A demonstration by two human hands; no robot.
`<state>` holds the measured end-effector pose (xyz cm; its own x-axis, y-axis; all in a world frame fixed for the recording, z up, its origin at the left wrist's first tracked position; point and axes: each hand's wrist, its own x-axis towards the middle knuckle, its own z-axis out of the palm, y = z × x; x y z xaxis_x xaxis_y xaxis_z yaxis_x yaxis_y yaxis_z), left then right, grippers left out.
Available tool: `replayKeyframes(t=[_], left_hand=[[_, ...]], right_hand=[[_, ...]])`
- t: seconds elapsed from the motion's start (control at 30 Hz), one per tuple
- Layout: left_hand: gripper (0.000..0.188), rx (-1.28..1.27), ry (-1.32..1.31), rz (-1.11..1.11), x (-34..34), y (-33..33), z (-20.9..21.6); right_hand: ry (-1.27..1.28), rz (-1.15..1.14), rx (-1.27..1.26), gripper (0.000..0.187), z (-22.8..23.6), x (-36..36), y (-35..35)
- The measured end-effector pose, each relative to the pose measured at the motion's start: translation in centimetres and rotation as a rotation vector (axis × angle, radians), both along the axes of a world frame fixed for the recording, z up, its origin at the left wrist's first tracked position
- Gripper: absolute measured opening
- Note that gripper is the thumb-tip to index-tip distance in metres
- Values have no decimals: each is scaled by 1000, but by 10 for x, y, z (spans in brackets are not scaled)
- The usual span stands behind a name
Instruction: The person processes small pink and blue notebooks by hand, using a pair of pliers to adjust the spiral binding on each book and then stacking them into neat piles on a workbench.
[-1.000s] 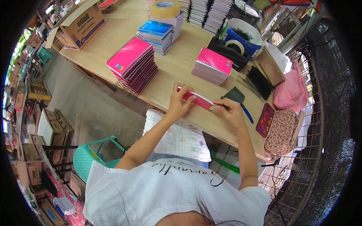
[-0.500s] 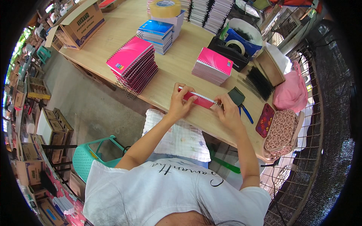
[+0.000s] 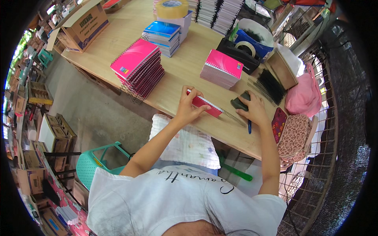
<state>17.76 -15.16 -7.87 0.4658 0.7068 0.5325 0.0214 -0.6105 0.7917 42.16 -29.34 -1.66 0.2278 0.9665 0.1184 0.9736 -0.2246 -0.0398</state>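
My left hand (image 3: 190, 107) pinches a small pink-red notebook (image 3: 212, 111) near the table's front edge, its pages' edge turned up. From that notebook's right end a loose metal spiral coil (image 3: 233, 116) sticks out across the table. My right hand (image 3: 254, 109) is closed round a dark green block-like piece (image 3: 239, 103) just right of the coil. Below its palm shows a blue handle (image 3: 249, 126), apparently of pliers; whether my fingers also hold it is hidden.
Stacks of pink notebooks (image 3: 136, 59) (image 3: 221, 65) and blue ones (image 3: 162, 29) stand beyond my hands. Black spiral coils (image 3: 271, 84), a tape dispenser (image 3: 236, 55), a phone (image 3: 278, 124) and a patterned pouch (image 3: 297, 135) lie rightward. A cardboard box (image 3: 84, 29) sits far left.
My right hand has let go of the coil end at the notebook and moved right onto the dark green piece. That piece and the blue handle have shifted left; my left hand keeps the notebook.
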Motion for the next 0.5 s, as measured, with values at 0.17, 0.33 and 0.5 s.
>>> replayKeyframes(t=[0.17,0.33,0.5], left_hand=[[50,-53,19,-69,7,3,1],[55,-29,36,-92,11,4,2],[55,-31,39,-100,12,1,3]], right_hand=[[1204,231,93,43,4,19,10],[1193,324,51,40,1,-3,22],[1582,339,33,44,-2,-19,13]])
